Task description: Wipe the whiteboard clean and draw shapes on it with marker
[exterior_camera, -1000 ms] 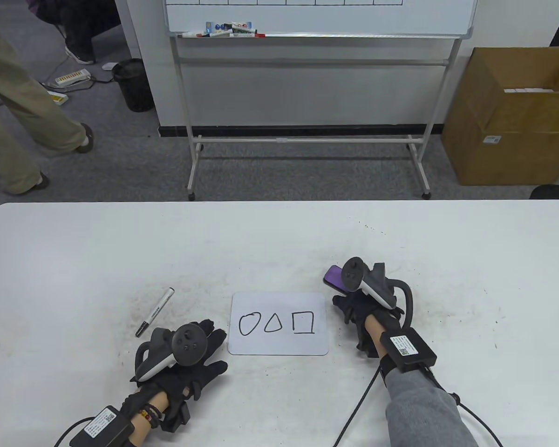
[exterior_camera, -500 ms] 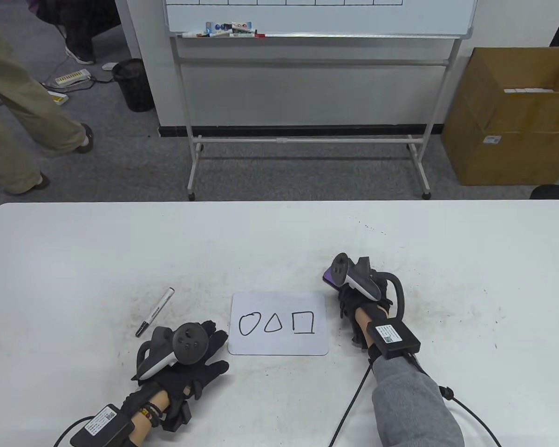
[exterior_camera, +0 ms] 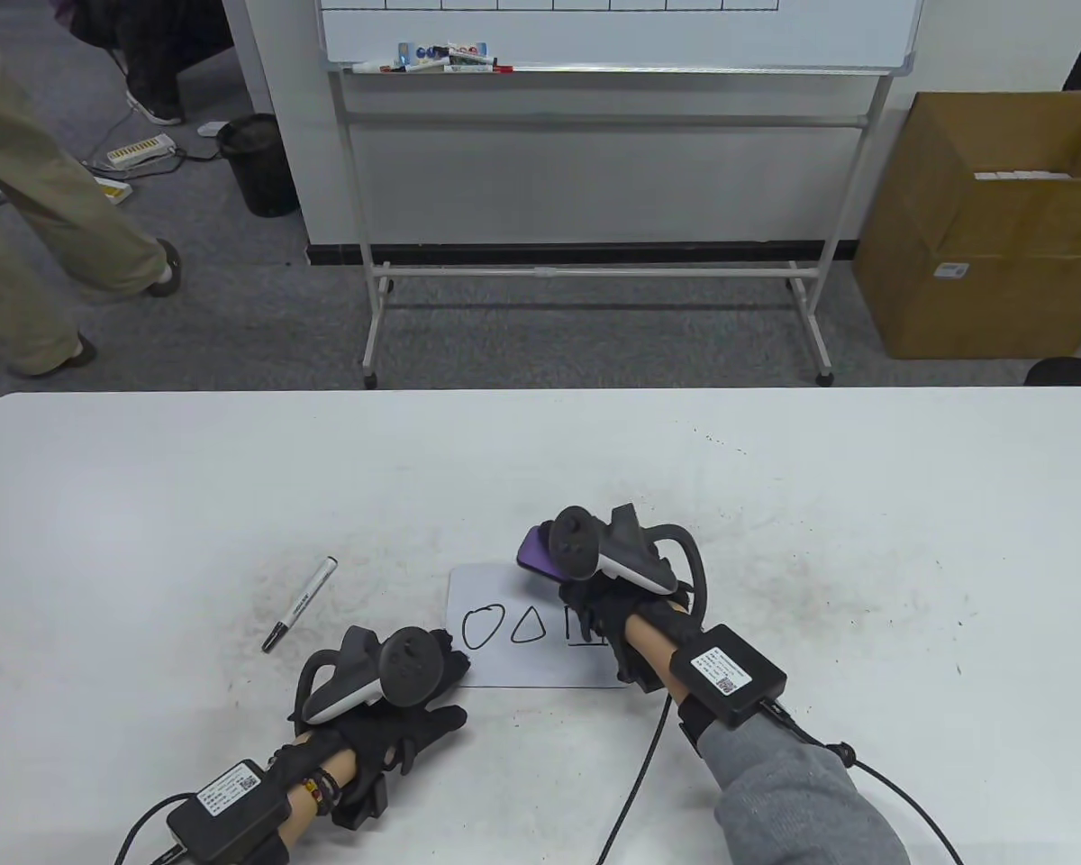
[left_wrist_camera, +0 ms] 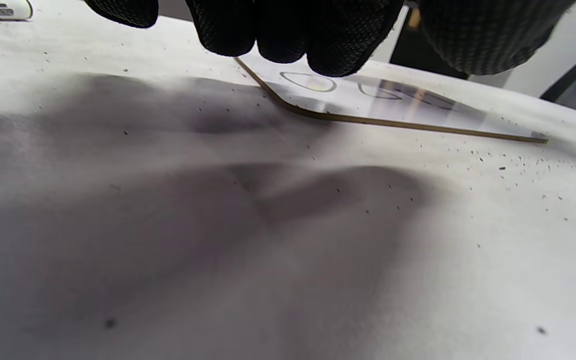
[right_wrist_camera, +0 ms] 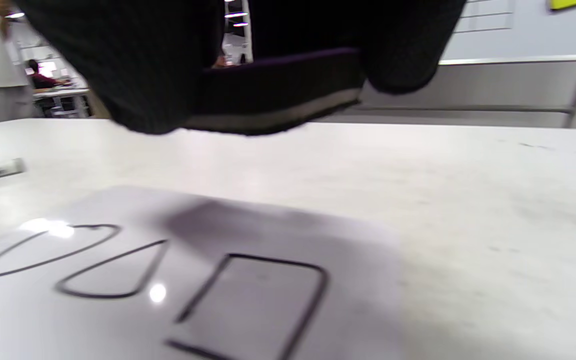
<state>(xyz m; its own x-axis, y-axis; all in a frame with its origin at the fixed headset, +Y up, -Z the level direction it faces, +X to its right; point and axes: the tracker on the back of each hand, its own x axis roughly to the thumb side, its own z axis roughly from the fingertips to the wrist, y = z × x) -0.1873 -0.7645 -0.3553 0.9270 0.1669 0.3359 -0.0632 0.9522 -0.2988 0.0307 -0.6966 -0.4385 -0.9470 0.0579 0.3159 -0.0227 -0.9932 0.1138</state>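
A small whiteboard [exterior_camera: 504, 671] lies on the table [exterior_camera: 144, 505] with an oval, a triangle and a square [right_wrist_camera: 263, 300] drawn in black. My right hand [exterior_camera: 585, 596] grips a purple eraser [exterior_camera: 531, 551] and hovers over the board's right part, covering much of the square. In the right wrist view the eraser [right_wrist_camera: 278, 95] hangs a little above the board [right_wrist_camera: 93, 310]. My left hand [exterior_camera: 446, 671] lies flat at the board's lower-left corner, its fingertips [left_wrist_camera: 288, 35] at the board's edge [left_wrist_camera: 393, 107]. A black-capped white marker [exterior_camera: 300, 603] lies to the left of the board, untouched.
Beyond the table stand a large whiteboard on a wheeled frame [exterior_camera: 613, 54], a cardboard box [exterior_camera: 982, 234] at the right, and a black bin [exterior_camera: 257, 162]. A person's legs [exterior_camera: 36, 243] are at the far left. Cables trail from both wrists.
My right hand carried the eraser left, from beside the board's upper-right corner to over its right part. The left hand slid slightly right onto the board's lower-left corner.
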